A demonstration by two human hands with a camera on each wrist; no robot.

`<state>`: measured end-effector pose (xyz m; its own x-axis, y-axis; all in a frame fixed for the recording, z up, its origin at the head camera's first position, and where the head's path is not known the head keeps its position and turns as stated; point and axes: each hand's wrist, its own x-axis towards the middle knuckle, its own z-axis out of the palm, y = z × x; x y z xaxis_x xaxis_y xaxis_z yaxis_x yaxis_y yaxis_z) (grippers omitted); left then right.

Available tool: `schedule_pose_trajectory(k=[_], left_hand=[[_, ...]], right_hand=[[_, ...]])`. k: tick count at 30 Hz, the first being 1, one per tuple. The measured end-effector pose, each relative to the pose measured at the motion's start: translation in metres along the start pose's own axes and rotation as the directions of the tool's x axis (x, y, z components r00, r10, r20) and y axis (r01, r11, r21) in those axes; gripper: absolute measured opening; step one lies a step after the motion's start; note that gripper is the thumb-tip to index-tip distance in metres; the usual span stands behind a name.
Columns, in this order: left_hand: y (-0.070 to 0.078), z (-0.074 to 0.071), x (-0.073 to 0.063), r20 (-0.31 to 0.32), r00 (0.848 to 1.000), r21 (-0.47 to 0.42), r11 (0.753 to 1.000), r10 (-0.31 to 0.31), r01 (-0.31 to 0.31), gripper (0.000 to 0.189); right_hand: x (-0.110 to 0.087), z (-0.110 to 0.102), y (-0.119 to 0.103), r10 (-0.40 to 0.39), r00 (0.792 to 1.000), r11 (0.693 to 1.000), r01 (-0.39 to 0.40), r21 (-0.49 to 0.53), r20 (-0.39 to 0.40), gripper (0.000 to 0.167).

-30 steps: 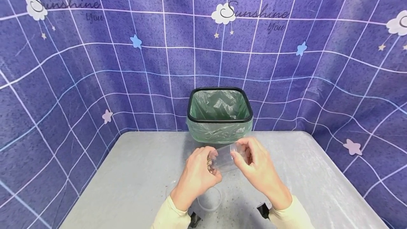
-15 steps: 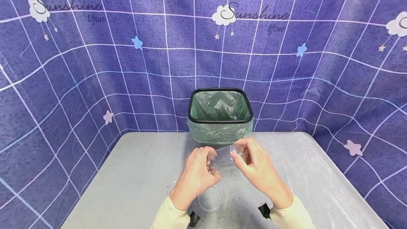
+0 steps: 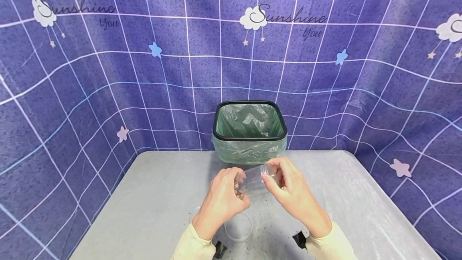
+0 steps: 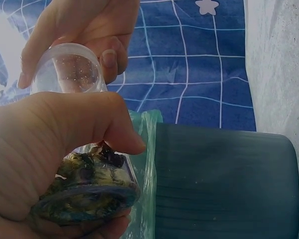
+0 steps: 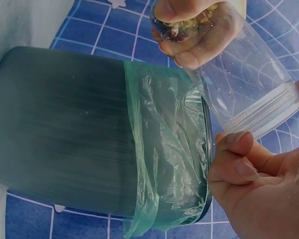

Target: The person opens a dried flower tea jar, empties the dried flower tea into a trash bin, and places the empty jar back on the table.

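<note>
Jar (image 3: 254, 183), one, clear, tilts above surface (image 3: 162, 187): left hand (image 3: 223, 202), fingers clamped round base; right hand (image 3: 293, 191), fingers clamped at mouth end. One lined bin (image 3: 250, 151) stands beyond; two clear round pieces (image 3: 239, 240) lie nearer.

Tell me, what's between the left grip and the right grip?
In the head view, a tilted clear jar spans the gap. The left grip holds the end with brownish bits; the right grip holds the threaded end.

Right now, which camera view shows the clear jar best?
Right wrist: the clear jar shows from its contents to its threaded neck. Left wrist: the left hand hides its middle. Head: small, both ends partly covered.
</note>
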<state>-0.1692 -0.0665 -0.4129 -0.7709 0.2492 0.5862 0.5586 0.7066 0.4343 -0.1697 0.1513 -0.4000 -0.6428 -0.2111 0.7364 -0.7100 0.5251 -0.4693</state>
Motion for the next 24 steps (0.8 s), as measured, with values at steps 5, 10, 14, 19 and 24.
schedule_pose_trajectory(k=[5, 10, 14, 19, 24], left_hand=[[-0.0003, -0.0011, 0.0005, 0.014, 1.000, -0.018, 1.000, 0.001, -0.001, 0.043], [0.0001, -0.0030, 0.0007, 0.058, 0.998, -0.054, 0.998, -0.016, 0.019, 0.042], [0.0003, -0.0040, 0.0011, 0.067, 0.997, -0.063, 0.998, -0.023, 0.027, 0.043], [-0.0016, -0.0051, 0.0013, 0.083, 0.996, -0.083, 0.996, -0.023, 0.030, 0.043], [-0.0029, -0.0058, 0.0012, 0.091, 0.996, -0.082, 0.996, -0.020, 0.027, 0.043]], right_hand=[[0.0007, -0.0004, -0.0006, -0.018, 1.000, 1.000, 0.018, -0.003, 0.006, 0.028], [0.0010, -0.0026, -0.0014, -0.041, 0.999, 0.999, 0.041, 0.001, 0.025, 0.034], [0.0014, -0.0046, -0.0020, -0.045, 0.998, 0.999, 0.045, -0.003, 0.044, 0.035], [0.0007, -0.0057, -0.0011, -0.087, 0.994, 0.996, 0.087, 0.001, 0.061, 0.038], [0.0014, -0.0067, -0.0004, -0.116, 0.990, 0.993, 0.116, 0.002, 0.078, 0.040]])
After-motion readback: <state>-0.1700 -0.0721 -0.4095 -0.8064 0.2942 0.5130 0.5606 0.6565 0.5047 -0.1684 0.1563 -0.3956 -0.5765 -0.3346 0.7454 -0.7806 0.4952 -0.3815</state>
